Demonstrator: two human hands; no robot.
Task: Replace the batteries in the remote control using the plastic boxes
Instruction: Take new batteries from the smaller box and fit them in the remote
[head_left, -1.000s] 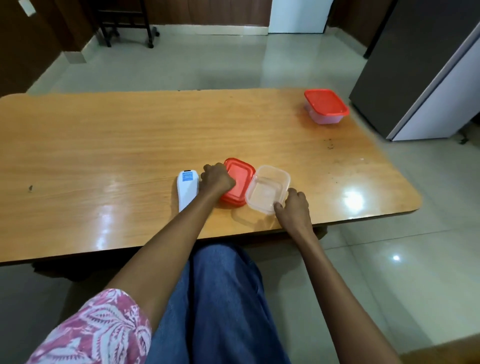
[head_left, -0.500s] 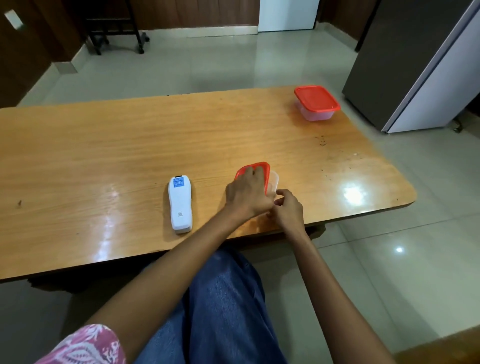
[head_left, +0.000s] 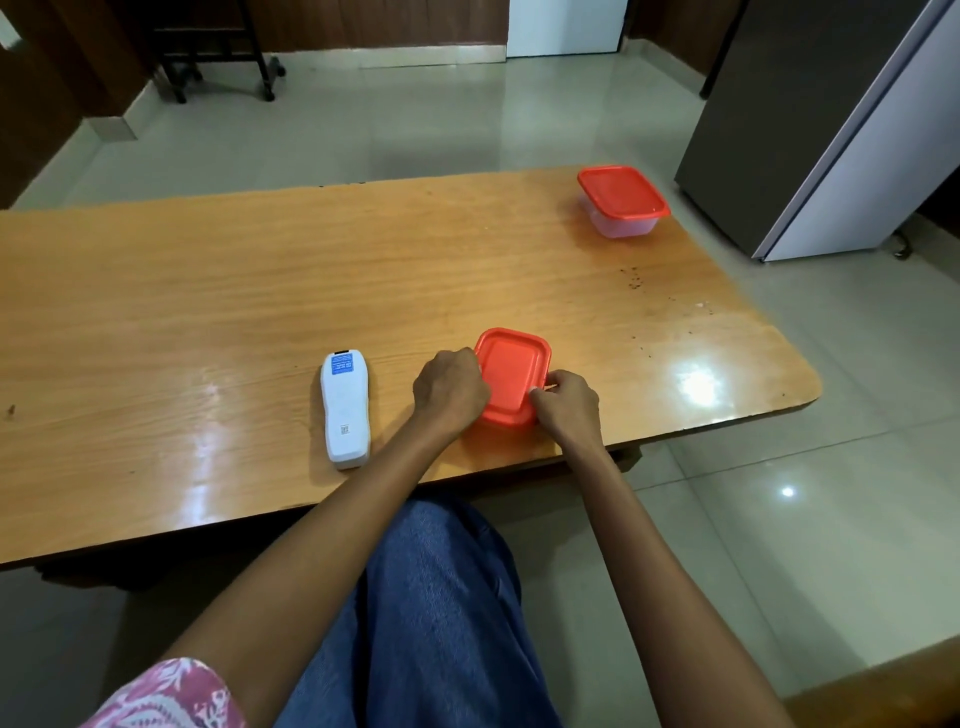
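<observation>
A small plastic box with a red lid (head_left: 511, 375) sits near the table's front edge, its lid lying flat on top. My left hand (head_left: 451, 391) grips the lid's left side. My right hand (head_left: 567, 403) pinches the lid's right front corner. The box's clear body is mostly hidden under the lid and hands. A white remote control (head_left: 345, 408) lies face down to the left of the box, apart from my hands. A second clear box with a red lid (head_left: 622, 200) stands closed at the table's far right corner.
The wooden table (head_left: 260, 291) has a rounded right corner with small dark crumbs near it. A grey and white fridge (head_left: 831, 130) stands on the tiled floor to the right. A black stand on wheels (head_left: 218, 57) is at the back left.
One second ago the red lid lay beside the open clear box. My left hand carried it over the box, and now it sits flat on top with both hands on it.
</observation>
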